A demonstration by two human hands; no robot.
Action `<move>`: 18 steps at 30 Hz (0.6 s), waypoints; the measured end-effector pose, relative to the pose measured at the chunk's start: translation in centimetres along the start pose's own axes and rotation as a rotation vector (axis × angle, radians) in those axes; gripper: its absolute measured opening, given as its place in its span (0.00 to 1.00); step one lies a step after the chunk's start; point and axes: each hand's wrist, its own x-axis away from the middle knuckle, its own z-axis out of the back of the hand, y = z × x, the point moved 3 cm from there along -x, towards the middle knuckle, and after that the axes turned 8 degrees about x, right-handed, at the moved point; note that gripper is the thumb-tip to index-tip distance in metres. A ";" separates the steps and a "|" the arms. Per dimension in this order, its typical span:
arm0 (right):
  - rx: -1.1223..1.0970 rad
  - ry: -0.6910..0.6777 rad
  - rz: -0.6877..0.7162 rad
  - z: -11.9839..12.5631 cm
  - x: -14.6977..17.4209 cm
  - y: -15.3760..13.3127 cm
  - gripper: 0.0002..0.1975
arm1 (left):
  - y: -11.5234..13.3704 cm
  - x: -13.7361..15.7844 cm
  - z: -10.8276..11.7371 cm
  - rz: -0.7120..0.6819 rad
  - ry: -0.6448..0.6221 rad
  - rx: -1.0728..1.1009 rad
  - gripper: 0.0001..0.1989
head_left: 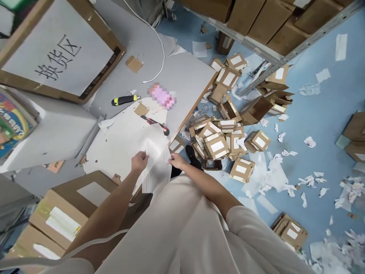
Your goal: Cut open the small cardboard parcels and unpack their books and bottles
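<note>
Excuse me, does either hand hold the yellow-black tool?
No, the yellow-black tool lies on the table, apart from the left hand and right hand.

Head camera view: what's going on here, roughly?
A person holds a thin white sheet in front of their body, left hand and right hand at opposite sides. Its lower part hangs past the edge of the table. On the tabletop beyond lie a red-and-black cutter and a yellow-and-black tool. Small cardboard boxes are heaped on the floor beside the table.
</note>
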 end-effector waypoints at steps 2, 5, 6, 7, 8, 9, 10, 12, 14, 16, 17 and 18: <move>-0.017 0.094 -0.015 3.0 1.0 0.2 0.06 | 2.3 -0.1 -0.5 -0.072 -0.009 0.104 0.16; -0.078 0.305 -0.007 10.1 3.7 0.7 0.05 | 7.9 0.3 -2.8 -0.207 -0.107 0.378 0.26; -0.108 0.395 -0.007 12.9 4.9 0.9 0.06 | 10.1 0.6 -4.1 -0.242 -0.179 0.454 0.30; -0.141 0.494 -0.010 15.7 6.2 1.3 0.07 | 12.3 0.9 -5.5 -0.267 -0.262 0.503 0.34; -0.179 0.600 -0.016 18.5 7.7 1.8 0.08 | 14.5 1.3 -6.9 -0.281 -0.347 0.525 0.38; -0.220 0.707 -0.023 21.0 9.2 2.4 0.09 | 16.5 1.7 -8.4 -0.284 -0.431 0.520 0.40; -0.263 0.805 -0.027 23.3 10.7 3.1 0.09 | 18.2 2.1 -9.7 -0.281 -0.510 0.491 0.41; -0.336 0.968 -0.026 26.7 13.5 4.6 0.12 | 20.7 2.8 -11.9 -0.275 -0.648 0.385 0.40; -0.417 1.108 -0.019 28.7 16.1 6.3 0.18 | 22.0 3.3 -13.0 -0.289 -0.734 0.286 0.39; -0.498 1.227 -0.026 29.8 18.5 8.0 0.25 | 22.0 3.4 -12.8 -0.305 -0.753 0.234 0.40; -0.528 1.263 -0.031 30.0 19.5 8.7 0.28 | 21.6 3.4 -12.3 -0.301 -0.734 0.223 0.40; -0.547 1.271 -0.032 30.2 20.3 9.3 0.30 | 21.0 3.3 -11.6 -0.287 -0.703 0.219 0.41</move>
